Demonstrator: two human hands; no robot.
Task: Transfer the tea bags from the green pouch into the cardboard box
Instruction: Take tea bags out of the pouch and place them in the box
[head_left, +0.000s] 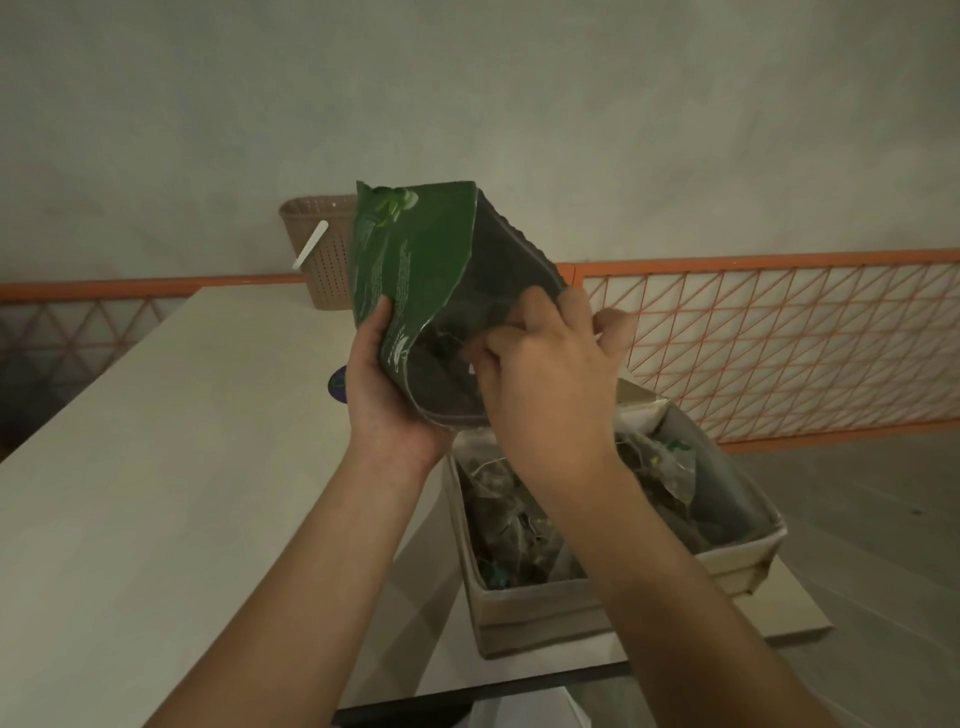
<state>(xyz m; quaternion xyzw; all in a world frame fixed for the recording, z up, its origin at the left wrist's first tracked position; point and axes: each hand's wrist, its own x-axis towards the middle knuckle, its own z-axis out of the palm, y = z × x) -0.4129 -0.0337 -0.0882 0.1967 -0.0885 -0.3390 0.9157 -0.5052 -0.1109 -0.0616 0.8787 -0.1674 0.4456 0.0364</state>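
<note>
Glossy green foil pouch (415, 270) held up in the air, tilted with its open mouth facing down and toward the camera, directly above the far end of the open pale cardboard box (540, 608). Left hand (382, 384) wrapped around the pouch's left edge near the mouth, thumb on the printed front, grip clenched on the foil. Right hand (545, 379) at the pouch mouth, fingers curled over its right rim and reaching inside; what the fingertips pinch there, hard to tell. Dark contents visible inside the pouch opening. Translucent mesh tea bags (511, 519) with dark leaf filling piled loosely in the box, some against its right wall. Box resting on the white bench (156, 441), near its right edge. Beige perforated plastic basket (324, 249) at the bench's far end, behind the pouch. Orange wire-grid railing (779, 338) beyond.
</note>
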